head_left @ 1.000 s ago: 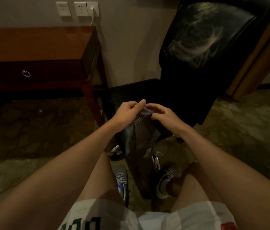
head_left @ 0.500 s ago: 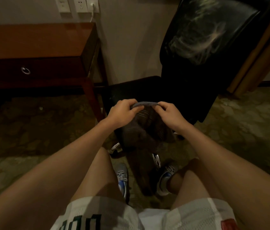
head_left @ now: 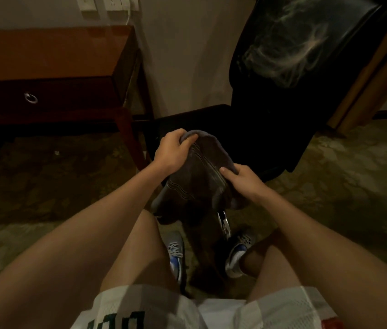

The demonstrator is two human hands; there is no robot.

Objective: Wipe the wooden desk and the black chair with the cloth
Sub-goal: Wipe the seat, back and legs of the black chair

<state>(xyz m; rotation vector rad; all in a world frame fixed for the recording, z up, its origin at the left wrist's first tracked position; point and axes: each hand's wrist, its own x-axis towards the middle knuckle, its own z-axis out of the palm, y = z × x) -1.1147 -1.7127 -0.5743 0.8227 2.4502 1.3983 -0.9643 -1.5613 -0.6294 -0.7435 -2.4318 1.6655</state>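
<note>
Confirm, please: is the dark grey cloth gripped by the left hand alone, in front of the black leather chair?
No: the head view shows both the left hand and the right hand gripping the dark grey cloth in front of the black leather chair.

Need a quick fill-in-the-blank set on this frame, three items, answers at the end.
1. The left hand and the right hand both grip the dark ____.
2. The wooden desk stands to the ____ of the black chair.
3. The metal pull on the desk drawer is shaped like a ____.
Missing words: cloth; left; ring.
</note>
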